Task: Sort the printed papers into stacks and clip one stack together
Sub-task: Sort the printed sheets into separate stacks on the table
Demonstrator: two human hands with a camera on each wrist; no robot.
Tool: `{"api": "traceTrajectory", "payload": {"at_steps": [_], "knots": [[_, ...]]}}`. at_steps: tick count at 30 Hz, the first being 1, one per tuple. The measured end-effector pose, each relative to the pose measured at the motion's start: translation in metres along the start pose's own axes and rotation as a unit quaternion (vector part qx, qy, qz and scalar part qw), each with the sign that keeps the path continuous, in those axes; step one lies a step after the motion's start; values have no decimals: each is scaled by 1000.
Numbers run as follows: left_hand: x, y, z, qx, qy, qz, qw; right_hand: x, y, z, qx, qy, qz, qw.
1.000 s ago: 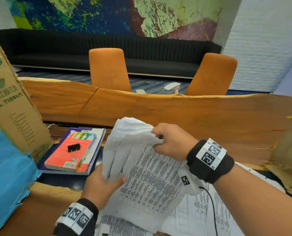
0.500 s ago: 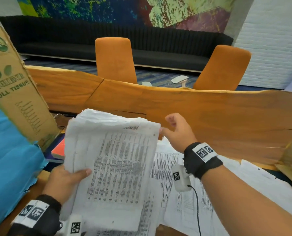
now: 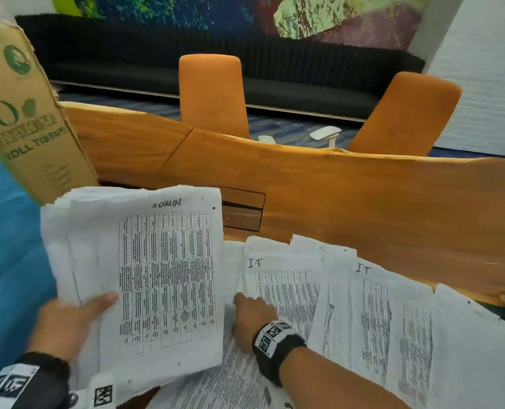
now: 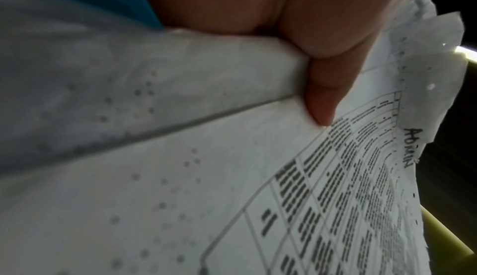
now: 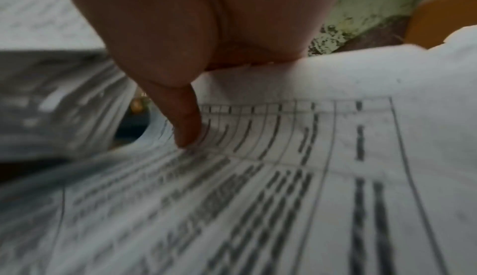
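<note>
My left hand (image 3: pixel 68 323) grips a thick stack of printed papers (image 3: pixel 162 276) by its lower left edge and holds it tilted above the table. Its top sheet is marked "ADMIN". In the left wrist view the thumb (image 4: pixel 320 100) lies on that top sheet (image 4: pixel 258 177). My right hand (image 3: pixel 254 314) is down on the table at the left edge of a sheet marked "IT" (image 3: pixel 286 284). The thumb (image 5: pixel 180 116) presses on the sheet (image 5: pixel 284 177) and the fingers are hidden beneath the paper. A second "IT" sheet (image 3: pixel 378 305) lies to the right.
More printed sheets cover the near right of the wooden table (image 3: pixel 363 202). A cardboard box flap (image 3: pixel 24 113) and blue sheeting (image 3: pixel 9 276) stand at the left. Two orange chairs (image 3: pixel 212 93) are behind the table. The raised stack hides what lies behind it.
My right hand let go of the stack's top and came down onto the "IT" sheet. The left hand carried the stack leftward; it now hides the book and black binder clip.
</note>
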State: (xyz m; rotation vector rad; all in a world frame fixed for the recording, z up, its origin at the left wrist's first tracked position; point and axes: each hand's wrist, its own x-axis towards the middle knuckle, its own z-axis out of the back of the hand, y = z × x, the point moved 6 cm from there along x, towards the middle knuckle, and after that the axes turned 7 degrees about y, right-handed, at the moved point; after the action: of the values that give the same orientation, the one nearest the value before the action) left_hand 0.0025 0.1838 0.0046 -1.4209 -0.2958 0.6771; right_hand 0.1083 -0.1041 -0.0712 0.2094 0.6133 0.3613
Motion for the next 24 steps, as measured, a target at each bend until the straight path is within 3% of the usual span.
{"api": "traceTrajectory", "payload": {"at_steps": [3,6,13,16,18,22,24], "knots": [[5,4,-6,-8,16,9,1000,-14,-17,19,98,37,17,994],[10,2,-23,-29,44,3,999,-46,-57,48,162,29,17,986],[1,20,-100,-78,149,31,985,-159,-208,104,266,-22,-114,957],[-9,42,-135,-75,189,74,976,-197,-269,120,233,-17,-192,953],[-15,58,-152,-55,198,96,974,-208,-311,123,123,20,-256,959],[-20,88,-177,-14,222,159,962,-189,-383,119,-44,90,-303,948],[-19,101,-182,-1,222,176,959,-171,-413,120,-76,62,-317,943]]}}
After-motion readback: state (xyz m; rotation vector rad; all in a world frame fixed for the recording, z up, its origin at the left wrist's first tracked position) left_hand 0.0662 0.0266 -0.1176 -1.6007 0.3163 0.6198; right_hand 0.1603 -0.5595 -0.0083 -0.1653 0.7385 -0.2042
